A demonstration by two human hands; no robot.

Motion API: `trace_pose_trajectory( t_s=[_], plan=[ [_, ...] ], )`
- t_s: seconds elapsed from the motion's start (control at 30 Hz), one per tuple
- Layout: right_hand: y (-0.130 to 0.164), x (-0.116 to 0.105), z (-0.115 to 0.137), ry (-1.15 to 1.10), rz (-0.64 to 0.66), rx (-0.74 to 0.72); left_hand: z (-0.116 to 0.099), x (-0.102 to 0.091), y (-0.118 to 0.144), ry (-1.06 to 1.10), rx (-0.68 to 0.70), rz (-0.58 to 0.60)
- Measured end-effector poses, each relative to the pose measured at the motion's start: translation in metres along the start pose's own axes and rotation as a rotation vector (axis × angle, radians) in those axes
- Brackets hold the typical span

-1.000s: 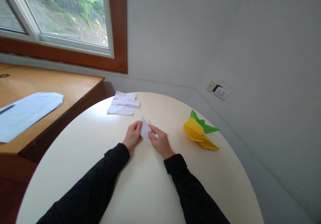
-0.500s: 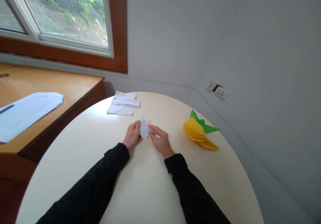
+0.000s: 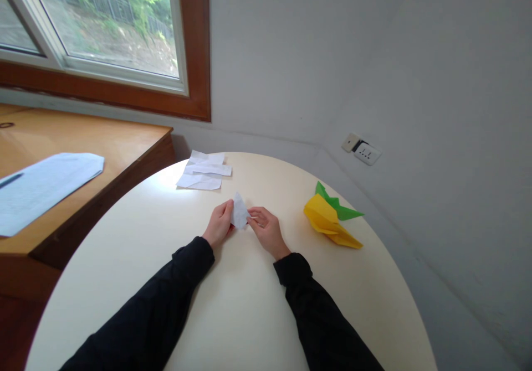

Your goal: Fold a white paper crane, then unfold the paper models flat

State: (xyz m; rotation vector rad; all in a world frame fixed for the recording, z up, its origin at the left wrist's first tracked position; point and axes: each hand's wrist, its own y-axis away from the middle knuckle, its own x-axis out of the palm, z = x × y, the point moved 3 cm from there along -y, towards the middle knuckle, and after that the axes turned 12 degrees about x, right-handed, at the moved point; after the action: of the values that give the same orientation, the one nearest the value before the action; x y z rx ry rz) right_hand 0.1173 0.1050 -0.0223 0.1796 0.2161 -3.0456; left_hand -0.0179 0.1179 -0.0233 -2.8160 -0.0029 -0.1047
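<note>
A small piece of folded white paper (image 3: 239, 211), pointed at the top, is held up over the round table between both hands. My left hand (image 3: 219, 224) is closed on its left edge, thumb along the near face. At its right edge, my right hand (image 3: 268, 230) pinches the paper between thumb and fingers. Some of the left fingers are hidden behind the paper. Beyond the hands lie several white paper sheets and strips (image 3: 203, 170). To the right rest a folded yellow paper (image 3: 328, 221) and a folded green paper (image 3: 338, 205).
The round white table (image 3: 233, 315) fills the foreground. At left, a wooden desk (image 3: 124, 133) carries a stack of papers (image 3: 54, 183) with a pen (image 3: 10, 180) on it. A wall socket (image 3: 367, 153) sits beyond the table's far right edge.
My right hand has shifted slightly at the right edge, its fingers closer together. The paper's lower right side looks flatter now. My left hand stays in place.
</note>
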Motion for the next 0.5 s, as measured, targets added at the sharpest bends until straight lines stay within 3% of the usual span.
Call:
trace_pose_trajectory(
  t_s=[0.23,0.5],
  plan=[
    [-0.003,-0.003,-0.002,-0.013,-0.009,-0.003,0.011,0.005,0.001,0.153,-0.063,0.117],
    [-0.002,-0.003,-0.006,-0.005,0.056,0.032,0.004,0.007,0.002,0.178,-0.088,0.139]
  ],
)
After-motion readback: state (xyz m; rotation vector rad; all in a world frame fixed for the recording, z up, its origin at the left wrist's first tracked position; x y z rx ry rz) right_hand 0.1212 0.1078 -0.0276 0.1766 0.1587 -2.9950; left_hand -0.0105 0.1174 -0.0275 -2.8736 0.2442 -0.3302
